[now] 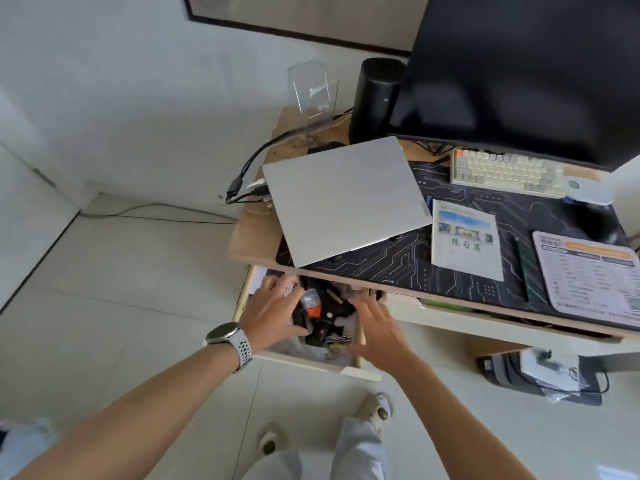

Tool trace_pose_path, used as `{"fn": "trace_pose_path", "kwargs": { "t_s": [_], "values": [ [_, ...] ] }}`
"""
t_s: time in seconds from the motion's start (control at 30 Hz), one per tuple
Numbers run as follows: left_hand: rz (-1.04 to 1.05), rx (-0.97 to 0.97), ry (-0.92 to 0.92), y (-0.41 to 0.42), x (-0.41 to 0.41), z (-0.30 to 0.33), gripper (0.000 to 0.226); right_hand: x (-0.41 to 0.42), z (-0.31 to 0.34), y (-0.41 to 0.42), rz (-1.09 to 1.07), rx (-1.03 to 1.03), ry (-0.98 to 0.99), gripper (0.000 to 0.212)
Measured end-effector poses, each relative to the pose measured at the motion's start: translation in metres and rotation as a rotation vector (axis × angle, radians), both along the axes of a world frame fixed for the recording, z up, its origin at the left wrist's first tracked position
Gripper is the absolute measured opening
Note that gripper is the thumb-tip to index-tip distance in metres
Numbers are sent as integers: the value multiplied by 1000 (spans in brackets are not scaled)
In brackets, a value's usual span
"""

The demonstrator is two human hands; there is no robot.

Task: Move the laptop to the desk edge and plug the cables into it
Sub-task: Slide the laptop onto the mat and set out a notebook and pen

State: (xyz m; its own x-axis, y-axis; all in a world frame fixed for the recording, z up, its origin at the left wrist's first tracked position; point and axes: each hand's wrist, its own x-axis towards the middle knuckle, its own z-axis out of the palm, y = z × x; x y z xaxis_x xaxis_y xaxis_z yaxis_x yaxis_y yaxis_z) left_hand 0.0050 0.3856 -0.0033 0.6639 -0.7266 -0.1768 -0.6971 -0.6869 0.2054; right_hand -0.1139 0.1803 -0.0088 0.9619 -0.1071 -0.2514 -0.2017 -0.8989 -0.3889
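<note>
A closed silver laptop (pixel 346 199) lies at the left end of the wooden desk (pixel 247 237), partly on a dark desk mat. Black cables (pixel 242 183) run along the desk's left edge and meet the laptop's left side; their plugs sit at its ports. Below the desk a drawer (pixel 304 363) is pulled out, full of dark cables and small items. My left hand (pixel 273 308), with a watch on the wrist, reaches into the drawer's left part, fingers spread. My right hand (pixel 377 327) hovers over the drawer's right side, fingers apart and empty.
A large monitor (pixel 519 71), a dark cylinder speaker (pixel 375 95) and a clear plastic stand (pixel 310 91) fill the back. A keyboard (pixel 505 171), a booklet (pixel 465 237), a pen and a printed sheet (pixel 588 275) lie to the right. Boxes sit on the floor under the desk.
</note>
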Motion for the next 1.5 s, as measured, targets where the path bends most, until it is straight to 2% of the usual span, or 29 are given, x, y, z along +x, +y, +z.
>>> {"fn": "trace_pose_path", "kwargs": {
  "t_s": [0.1, 0.17, 0.33, 0.47, 0.6, 0.7, 0.8, 0.9, 1.07, 1.27, 1.5],
  "values": [
    [-113, 193, 31, 36, -5, -8, 91, -18, -12, 20, 90, -55, 158, 110],
    [-147, 279, 25, 53, -6, -14, 94, -29, -17, 27, 140, -113, 225, 113],
    [-141, 318, -12, 77, -2, -28, 81, -40, -27, 32, 154, -212, 272, 106],
    [-110, 297, -42, 81, 9, -31, 65, -37, -31, 33, 140, -219, 244, 95],
    [-87, 275, -34, 80, 21, -32, 60, -27, -34, 34, 102, -213, 218, 85],
    [-151, 343, -12, 79, 29, -34, 79, -17, -34, 33, 141, -220, 260, 98],
    [-218, 439, -30, 81, 33, -37, 99, -8, -35, 29, 165, -301, 207, 105],
    [-162, 448, -55, 79, 38, -37, 98, 3, -39, 18, 176, -366, 223, 116],
    [-8, 284, -164, 58, 56, -36, 77, 31, -42, -3, 50, -353, 157, 122],
    [198, 283, -157, 25, 84, -32, 73, 67, -43, -38, -20, -383, 87, 116],
    [261, 278, -131, 6, 101, -37, 62, 80, -51, -64, 22, -428, 13, 101]
  ]
}}
